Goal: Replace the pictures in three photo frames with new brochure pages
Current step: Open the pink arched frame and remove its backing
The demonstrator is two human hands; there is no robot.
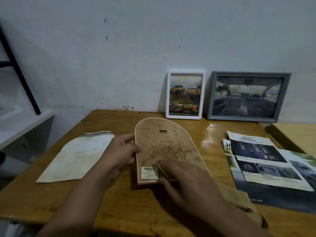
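Third frame: I am holding the arched frame [166,149] face-down over the middle of the worktop [106,200], its stained brown backing board turned up at me, a barcode sticker near its straight lower edge.

Left grip: my left hand [122,153] is pinching the frame's left edge, thumb on the backing and fingers curled around the side — a firm hold, closed on the frame.

Right grip: my right hand [185,183] is lying over the lower right of the backing with fingers fairly straight and spread, pressing rather than clasping; the motion blur is making the fingertips hard to read.

Finished, as I judge it: the white frame [185,95] and the grey frame [248,95] are standing against the wall at the back right, each already showing car-brochure imagery — two of three look done.

Still to do: I am judging this last frame to be mid-change, either being opened or being closed.

Paper on hand: a yellowed sheet [75,156] is lying to the left, likely an old insert; brochure pages [266,161] are overlapping at the right.

Out of sight: the arched frame's front and whatever picture it is carrying — hidden underneath. My right forearm is covering a tan cardboard piece [239,202]; I cannot tell what it is.
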